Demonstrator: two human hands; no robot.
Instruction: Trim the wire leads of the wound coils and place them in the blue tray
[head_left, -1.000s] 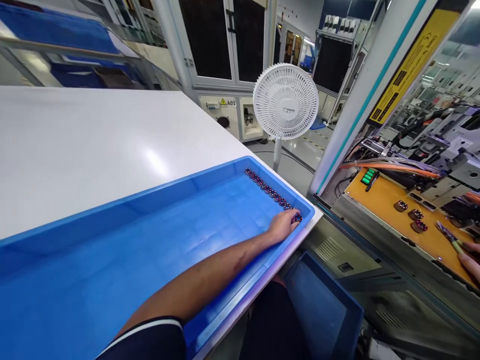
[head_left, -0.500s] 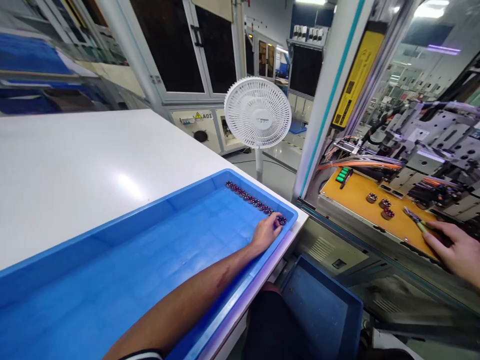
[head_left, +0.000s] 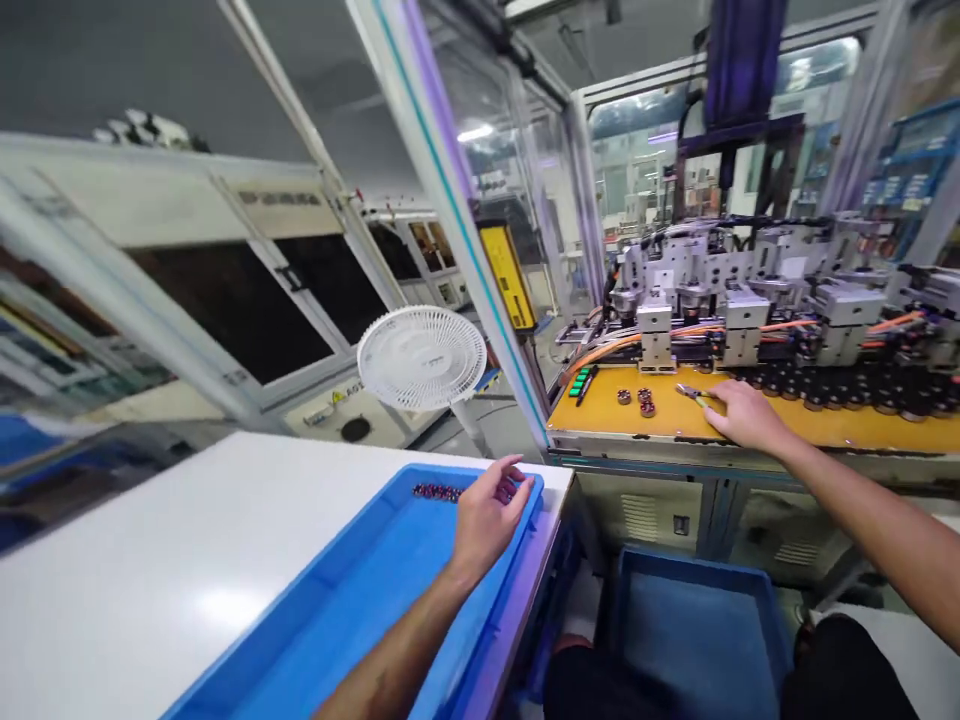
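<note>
My left hand (head_left: 486, 515) hovers over the far right corner of a blue tray (head_left: 352, 600), its fingers curved and apart. A row of small round coil-wound parts (head_left: 437, 492), dark with red and copper, lies along the tray's far end, partly hidden by that hand. On the yellow machine table, my right hand (head_left: 742, 412) is closed around pliers (head_left: 691, 394) with greenish handles, jaws pointing left. Left of the jaws stand three similar coil-wound parts (head_left: 646, 402).
A machine (head_left: 739, 320) with metal blocks and orange cables fills the table's back. Many dark round parts (head_left: 855, 388) crowd the right. Green cells (head_left: 580, 382) lie at the left end. A white fan (head_left: 424, 358) stands beyond the tray; another blue bin (head_left: 697, 620) sits below.
My view has swung to the right. My left hand has lifted off the row of parts and its fingers have spread. The right hand still holds the pliers.
</note>
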